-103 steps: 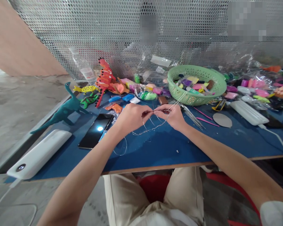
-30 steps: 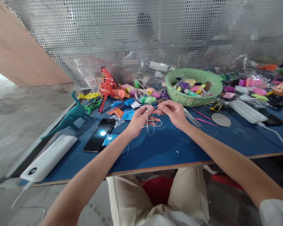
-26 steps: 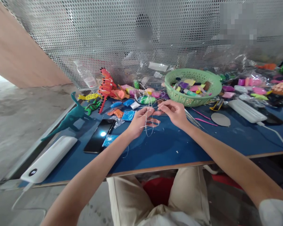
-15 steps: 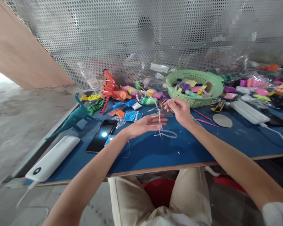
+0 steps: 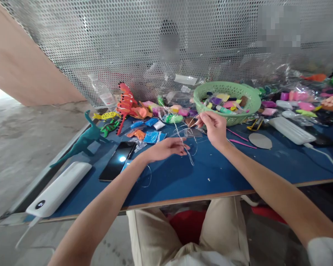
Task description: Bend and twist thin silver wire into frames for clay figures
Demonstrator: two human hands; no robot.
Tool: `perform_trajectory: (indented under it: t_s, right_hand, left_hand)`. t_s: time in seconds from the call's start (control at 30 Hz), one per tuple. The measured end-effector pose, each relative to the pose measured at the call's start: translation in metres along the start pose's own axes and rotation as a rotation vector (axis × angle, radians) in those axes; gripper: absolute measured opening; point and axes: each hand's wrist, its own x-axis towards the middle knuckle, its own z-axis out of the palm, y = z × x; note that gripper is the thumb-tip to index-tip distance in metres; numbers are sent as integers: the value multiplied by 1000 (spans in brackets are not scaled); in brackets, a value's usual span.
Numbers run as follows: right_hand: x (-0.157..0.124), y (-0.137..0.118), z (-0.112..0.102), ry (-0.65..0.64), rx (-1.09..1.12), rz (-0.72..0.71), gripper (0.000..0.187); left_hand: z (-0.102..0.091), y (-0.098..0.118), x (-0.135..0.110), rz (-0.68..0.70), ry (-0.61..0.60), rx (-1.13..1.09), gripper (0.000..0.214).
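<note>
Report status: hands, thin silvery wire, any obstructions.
Left hand against thin silvery wire; right hand pinching wire. Shiny blue plastic packet just beyond left hand, seemingly not blocking.

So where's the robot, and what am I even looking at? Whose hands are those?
There's no robot here! These are a person's own bare hands, seen by one camera worn on that person's head, looking forward and down.

The right hand pinches part of some thin, silvery, bendy wire. The left hand has its fingers right by the wire too, but I can't tell how firmly they hold it.

On the flat blue table you can spot a teal long-necked dinosaur figure, a black rectangular phone, a white rounded power bank and a round green plastic basket full of small colourful bits. Behind stands a grey metal sheet with tiny holes.
</note>
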Motion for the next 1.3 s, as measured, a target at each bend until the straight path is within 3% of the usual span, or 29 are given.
perform_trajectory:
  t_s: [0.03,0.1,0.2,0.3,0.4,0.53,0.6,0.7,0.77,0.8,0.9,1.0,1.3]
  right_hand:
    - [1,1,-1,-7,-24,-8,33]
    - [1,2,-2,-26,-56,-25,34]
    - [1,0,-3,-25,-47,-39,33]
    - [2,-1,-3,-5,-27,-41,31]
    - [3,-1,-5,-7,-21,-68,29]
    - [3,-1,-8,-76,-96,-109,30]
    - [3,-1,-9,-111,-149,-129,31]
    - [1,-4,-6,-150,-219,-176,31]
    - [-1,-7,-4,-176,-262,-215,30]
    - [-2,-8,-2,-185,-282,-231,29]
    - [-4,-11,2,-199,-323,-280,27]
    - [-6,-14,4,-222,-363,-335,25]
    - [-5,-28,7,-268,-357,-324,25]
  left_hand:
    - [-4,4,-4,-41,-85,-6,50]
    - [-15,14,-15,-87,-139,19,50]
    - [-27,23,-25,-111,-80,-36,61]
    - [-27,19,-22,-148,-109,-74,64]
    - [-30,15,-17,-161,-157,7,52]
    - [-54,27,-31,-181,-211,233,25]
    - [-67,35,-42,-59,-91,239,24]
    - [-70,45,-47,494,428,228,33]
    - [-60,50,-44,658,695,456,18]
    - [-54,52,-41,682,739,620,15]
    - [-35,56,-34,695,685,1021,19]
    - [-25,56,-31,643,586,1223,27]
    - [-13,52,-24,537,454,1243,27]
